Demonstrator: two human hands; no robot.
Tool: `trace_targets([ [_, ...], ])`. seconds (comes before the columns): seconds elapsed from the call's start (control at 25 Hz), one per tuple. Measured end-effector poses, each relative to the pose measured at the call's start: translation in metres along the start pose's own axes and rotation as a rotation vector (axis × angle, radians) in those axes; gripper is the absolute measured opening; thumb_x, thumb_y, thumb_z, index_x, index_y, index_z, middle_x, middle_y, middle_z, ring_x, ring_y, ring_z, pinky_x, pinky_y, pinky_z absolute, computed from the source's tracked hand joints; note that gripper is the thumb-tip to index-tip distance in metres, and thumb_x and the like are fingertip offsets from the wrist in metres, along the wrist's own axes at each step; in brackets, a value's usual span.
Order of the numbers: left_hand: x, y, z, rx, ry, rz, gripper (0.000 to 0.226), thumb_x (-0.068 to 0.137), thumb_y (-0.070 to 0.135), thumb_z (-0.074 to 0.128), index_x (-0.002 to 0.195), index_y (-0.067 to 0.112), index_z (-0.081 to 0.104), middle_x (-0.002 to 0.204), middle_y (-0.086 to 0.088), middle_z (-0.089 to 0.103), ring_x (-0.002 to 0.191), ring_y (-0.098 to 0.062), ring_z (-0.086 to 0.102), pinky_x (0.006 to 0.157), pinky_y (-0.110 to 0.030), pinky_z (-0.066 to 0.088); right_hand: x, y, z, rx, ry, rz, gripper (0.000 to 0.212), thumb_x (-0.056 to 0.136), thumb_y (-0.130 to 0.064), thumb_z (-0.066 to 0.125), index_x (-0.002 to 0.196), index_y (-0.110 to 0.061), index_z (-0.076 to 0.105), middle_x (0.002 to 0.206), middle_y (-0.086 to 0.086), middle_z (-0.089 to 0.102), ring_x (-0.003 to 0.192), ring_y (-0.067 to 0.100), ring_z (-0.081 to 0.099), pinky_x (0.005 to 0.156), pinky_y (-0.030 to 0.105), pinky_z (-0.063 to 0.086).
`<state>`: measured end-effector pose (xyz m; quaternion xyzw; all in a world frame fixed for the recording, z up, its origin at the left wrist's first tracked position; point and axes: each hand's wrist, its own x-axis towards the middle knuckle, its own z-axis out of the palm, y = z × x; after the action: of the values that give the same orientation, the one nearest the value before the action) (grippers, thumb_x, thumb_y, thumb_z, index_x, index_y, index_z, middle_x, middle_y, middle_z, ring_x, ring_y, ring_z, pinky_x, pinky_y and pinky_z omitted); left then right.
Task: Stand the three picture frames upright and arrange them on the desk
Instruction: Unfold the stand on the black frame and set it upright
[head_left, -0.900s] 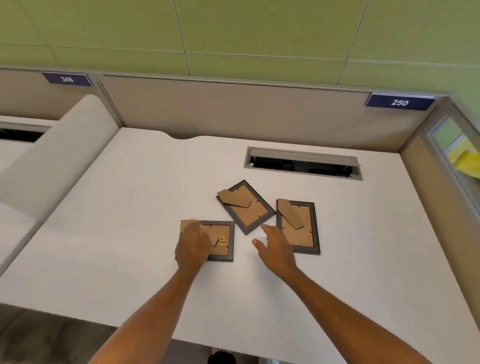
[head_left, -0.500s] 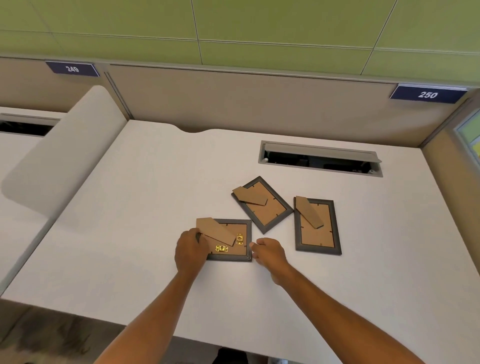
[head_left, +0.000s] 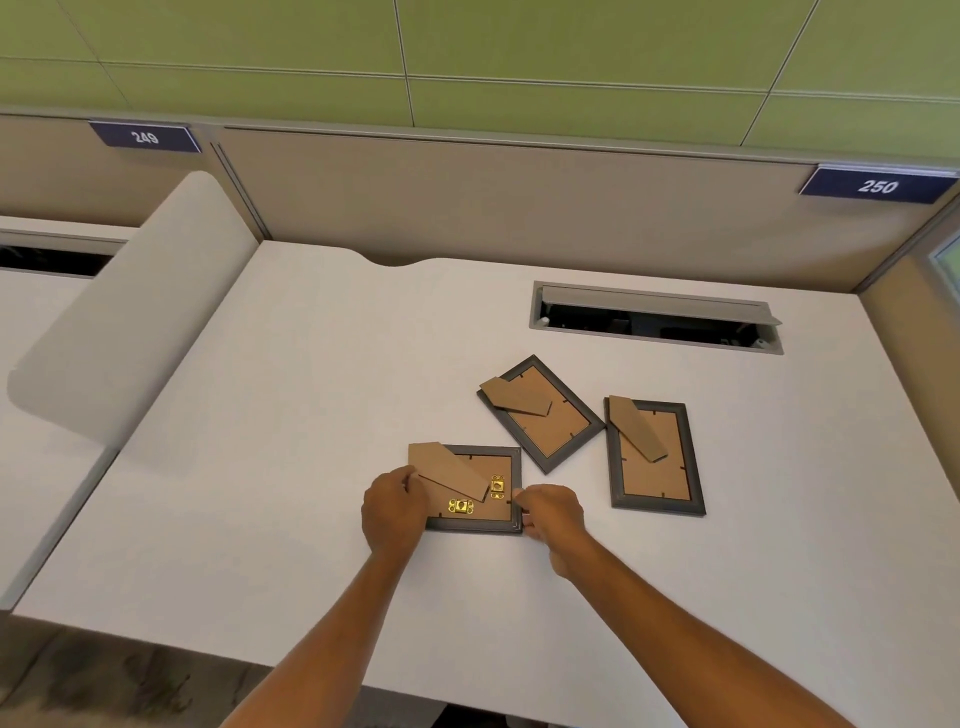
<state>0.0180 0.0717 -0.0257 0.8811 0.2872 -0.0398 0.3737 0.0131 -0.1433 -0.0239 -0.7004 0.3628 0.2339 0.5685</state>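
Desk: white top, all three frames lying face down on it, brown backs up, none standing.
Near frame: at 6 o'clock of the group, closest to me, flat on the desk; its cardboard stand is swung out toward 10 o'clock, and two brass hangers show on the backing.
My left hand: at the 9 o'clock side of the near frame, fingers curled in narrow over its left edge and the base of the stand, gripping there.
My right hand: at the 3 o'clock side of the same frame, fingers pinched close on its right edge, thumb tip on the back near the corner.
Middle frame: at 12 o'clock of the near frame, turned diagonal, flat, its stand folded across the upper left; its lower corner sits just beside the near frame's top right corner.
Right frame: at 3 o'clock of the group, nearly square to me, flat, close beside the middle frame; I cannot tell if they touch.
Cable slot: at 12 o'clock beyond the frames, lid open.
Number plates: 249 at 10 o'clock, 250 at 2 o'clock on the partition.
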Motion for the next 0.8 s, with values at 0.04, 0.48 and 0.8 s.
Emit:
trace_targets([
  [0.04, 0.0, 0.0, 0.0, 0.008, 0.001, 0.006, 0.037, 0.106, 0.019, 0.054, 0.134, 0.014, 0.078, 0.133, -0.013, 0.077, 0.123, -0.036, 0.07, 0.101, -0.041, 0.055, -0.001, 0.0, -0.001, 0.023, -0.018, 0.008, 0.015, 0.101, -0.015, 0.071, 0.101, 0.0, 0.074, 0.099, 0.017, 0.079, 0.081, 0.019, 0.073, 0.067, 0.028, 0.06],
  [0.48, -0.014, -0.021, -0.007, -0.045, -0.177, 0.145, 0.057, 0.096, -0.013, 0.056, 0.15, 0.004, 0.062, 0.147, -0.017, 0.067, 0.134, -0.032, 0.063, 0.109, -0.034, 0.05, -0.012, -0.031, 0.011, 0.114, -0.123, -0.085, 0.012, 0.105, -0.02, 0.072, 0.104, -0.009, 0.076, 0.109, 0.017, 0.082, 0.106, 0.031, 0.078, 0.092, 0.045, 0.062],
  [0.8, -0.042, -0.012, -0.007, 0.232, -0.093, 0.414, 0.062, 0.1, 0.006, 0.069, 0.16, 0.014, 0.054, 0.164, -0.007, 0.055, 0.148, -0.028, 0.055, 0.116, -0.043, 0.054, -0.037, -0.069, 0.011, 0.252, -0.157, -0.146, 0.012, 0.102, -0.02, 0.077, 0.103, -0.008, 0.074, 0.084, 0.004, 0.086, 0.073, 0.017, 0.084, 0.06, 0.026, 0.065],
])
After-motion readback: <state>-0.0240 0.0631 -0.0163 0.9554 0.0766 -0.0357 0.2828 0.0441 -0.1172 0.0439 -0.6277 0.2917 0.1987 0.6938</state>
